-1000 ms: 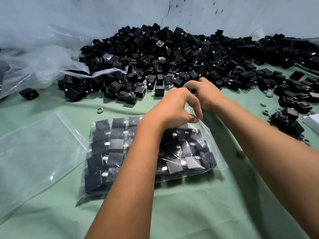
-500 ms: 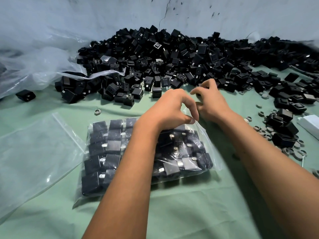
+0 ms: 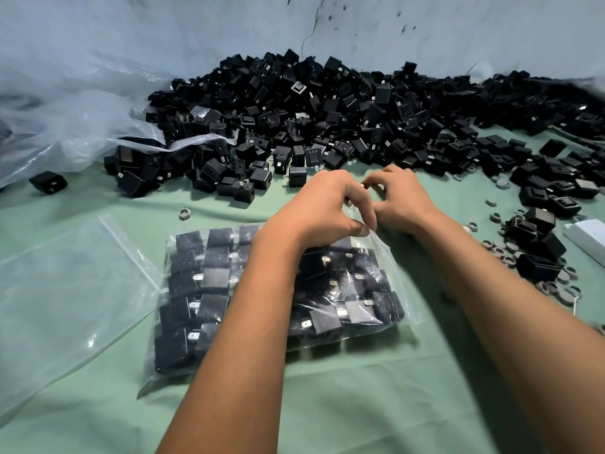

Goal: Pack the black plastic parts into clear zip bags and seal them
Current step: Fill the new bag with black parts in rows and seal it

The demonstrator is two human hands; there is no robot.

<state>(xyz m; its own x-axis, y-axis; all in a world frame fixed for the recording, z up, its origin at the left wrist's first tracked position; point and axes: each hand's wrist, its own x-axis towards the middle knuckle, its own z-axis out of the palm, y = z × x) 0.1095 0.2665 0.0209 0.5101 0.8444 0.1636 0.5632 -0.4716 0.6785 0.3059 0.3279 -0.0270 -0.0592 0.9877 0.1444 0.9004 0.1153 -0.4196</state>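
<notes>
A clear zip bag (image 3: 209, 290) packed with rows of black plastic parts lies flat on the green cloth in front of me. My left hand (image 3: 322, 208) arches over its far edge, with the thumb pressed on the plastic and the fingers curled round the bag's mouth. My right hand (image 3: 404, 199) sits just to the right, its fingertips meeting the left hand's and pinching the same far edge. The zip strip itself is hidden under my hands. Behind them a large heap of loose black parts (image 3: 327, 116) spreads along the wall.
Empty clear zip bags (image 3: 65, 290) lie to the left. A crumpled clear plastic sheet (image 3: 65, 126) covers the back left, with a lone black part (image 3: 48, 182) near it. Several grey rings (image 3: 501, 249) and a white box (image 3: 589, 239) lie to the right.
My right hand has drawn back from the edge of the heap and closed in beside my left hand at the bag's far edge. The left hand has stayed on the bag.
</notes>
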